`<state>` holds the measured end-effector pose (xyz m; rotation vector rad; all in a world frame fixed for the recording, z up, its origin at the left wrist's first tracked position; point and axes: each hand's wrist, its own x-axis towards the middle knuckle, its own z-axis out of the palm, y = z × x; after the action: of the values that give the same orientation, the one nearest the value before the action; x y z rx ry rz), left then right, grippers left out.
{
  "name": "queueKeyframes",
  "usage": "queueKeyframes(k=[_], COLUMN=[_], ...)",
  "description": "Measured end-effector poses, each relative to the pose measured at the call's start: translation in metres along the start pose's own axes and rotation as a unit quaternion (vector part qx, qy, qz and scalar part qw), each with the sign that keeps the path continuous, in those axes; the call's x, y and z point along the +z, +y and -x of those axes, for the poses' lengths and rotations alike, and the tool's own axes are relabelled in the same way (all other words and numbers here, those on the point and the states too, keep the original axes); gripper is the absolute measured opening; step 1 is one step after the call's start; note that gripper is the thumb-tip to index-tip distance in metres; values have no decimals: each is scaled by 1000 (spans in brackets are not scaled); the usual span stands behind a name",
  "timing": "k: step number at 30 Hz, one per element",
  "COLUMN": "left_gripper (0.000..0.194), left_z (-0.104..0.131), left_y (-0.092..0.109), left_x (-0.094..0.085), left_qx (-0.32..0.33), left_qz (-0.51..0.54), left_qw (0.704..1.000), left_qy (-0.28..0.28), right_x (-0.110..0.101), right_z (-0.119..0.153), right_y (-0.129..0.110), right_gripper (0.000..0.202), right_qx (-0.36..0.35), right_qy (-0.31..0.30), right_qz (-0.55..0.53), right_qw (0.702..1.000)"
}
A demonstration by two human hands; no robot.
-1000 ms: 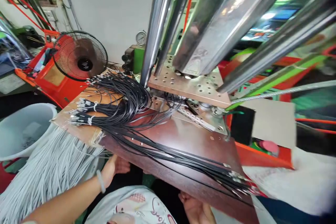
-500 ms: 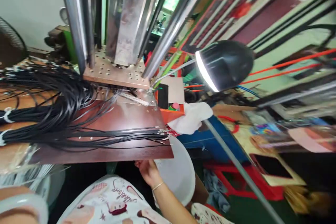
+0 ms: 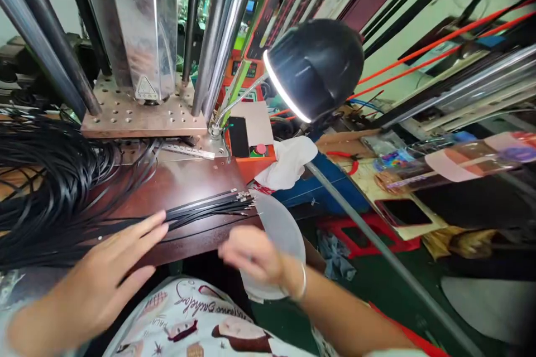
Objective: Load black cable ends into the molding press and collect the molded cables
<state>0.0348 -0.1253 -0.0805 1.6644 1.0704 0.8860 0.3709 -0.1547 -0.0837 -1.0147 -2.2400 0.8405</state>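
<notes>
My left hand point(image 3: 111, 273) lies flat, fingers spread, on the near edge of the desk point(image 3: 188, 184), fingertips touching the black cables point(image 3: 201, 209). It grips nothing. My right hand point(image 3: 251, 254) hovers just off the desk's front edge, blurred, fingers loosely curled and holding nothing; a thin bracelet sits on the wrist. It is over a white bucket point(image 3: 285, 231) that stands below the desk's right corner.

The cables run across the desk: a big loose bundle at the desk's left side, a thin flat strand reaching to the desk's right edge, with metal terminals point(image 3: 243, 197) at the ends. Behind the cables on the desk stands the press point(image 3: 138, 39), with a drilled metal plate and steel columns. At the desk's back right corner sits an orange control box point(image 3: 251, 150), a white rag point(image 3: 288, 164) beside it. A black gooseneck lamp point(image 3: 316, 67) is lit above that corner.
</notes>
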Motion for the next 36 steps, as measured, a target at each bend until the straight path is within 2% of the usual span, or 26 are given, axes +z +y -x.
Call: queueKeyframes(k=[1, 3, 5, 7, 8, 11, 13, 15, 19, 22, 24, 25, 29, 30, 32, 36], left_gripper=[60, 63, 60, 62, 65, 71, 74, 74, 61, 46, 40, 38, 45, 47, 49, 51], left_z=[-11, -37, -64, -85, -91, -95, -95, -100, -127, -147, -157, -161, -171, -172, -174, -176], left_y=[-2, -8, -13, -14, -12, -5, -1, 1, 15, 38, 53, 58, 63, 61, 57, 53], left_x=[5, 19, 30, 35, 35, 28, 21, 14, 2, 3, 12, 18, 39, 41, 40, 36], left_qx=[13, 65, 113, 133, 135, 124, 101, 65, -58, -154, -167, -162, -147, -151, -163, -165], left_qz=[-44, -146, -234, -300, -325, -376, -405, -419, -375, -307, -283, -275, -219, -205, -190, -186], left_qw=[998, 980, 954, 935, 927, 907, 897, 890, 875, 867, 874, 880, 893, 894, 896, 915], left_qy=[-43, -123, -147, -135, -132, -146, -145, -168, -302, -361, -358, -352, -365, -369, -368, -316], right_x=[-19, -47, -61, -66, -68, -75, -82, -89, -97, -90, -80, -74, -59, -58, -60, -64], right_z=[-25, -80, -128, -156, -162, -152, -131, -104, -51, -26, -25, -29, -54, -59, -61, -54], right_y=[7, 31, 61, 85, 92, 98, 95, 91, 82, 65, 45, 34, 2, 0, 2, 7], right_gripper=[31, 25, 24, 28, 28, 22, 20, 24, 26, 17, 17, 19, 32, 34, 35, 31], right_qx=[9, 112, 183, 173, 153, 114, 121, 130, 117, 112, 88, 66, -10, -10, 4, 26], right_qy=[27, 84, 44, -5, -26, -54, -25, 35, 157, 258, 310, 312, 208, 203, 231, 298], right_qz=[92, 264, 353, 384, 388, 390, 381, 347, 243, 218, 218, 218, 189, 178, 157, 125], right_qw=[995, 954, 917, 907, 908, 912, 916, 928, 950, 935, 921, 922, 960, 963, 960, 946])
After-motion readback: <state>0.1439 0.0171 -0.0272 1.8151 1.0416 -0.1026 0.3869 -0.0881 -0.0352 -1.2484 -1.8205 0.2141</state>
